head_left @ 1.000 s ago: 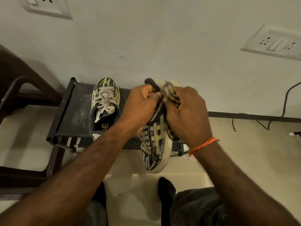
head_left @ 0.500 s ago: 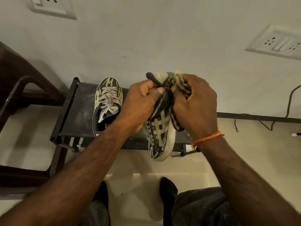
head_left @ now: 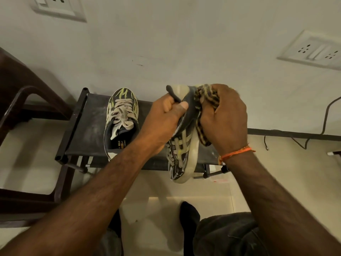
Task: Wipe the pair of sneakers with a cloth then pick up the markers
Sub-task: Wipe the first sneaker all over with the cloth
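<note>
My left hand [head_left: 164, 117] grips the heel end of a black sneaker with pale stripes [head_left: 181, 152], held on its side above the rack with the toe pointing toward me. My right hand [head_left: 225, 119] clutches a brown-and-black checked cloth [head_left: 202, 111] and presses it against the sneaker's heel and sole side. The other sneaker [head_left: 120, 122], black with yellow-green streaks and beige laces, stands upright on the black rack [head_left: 88, 126], to the left of my hands. No markers are visible.
The low black rack stands against a white wall. A dark brown chair [head_left: 20, 111] is at the left. A black cable [head_left: 313, 137] trails along the floor at the right. Wall sockets [head_left: 311, 50] sit on the wall. My dark trouser leg [head_left: 227, 235] is below.
My right hand has slid the cloth up toward the sneaker's heel. The held sneaker has risen slightly with both hands.
</note>
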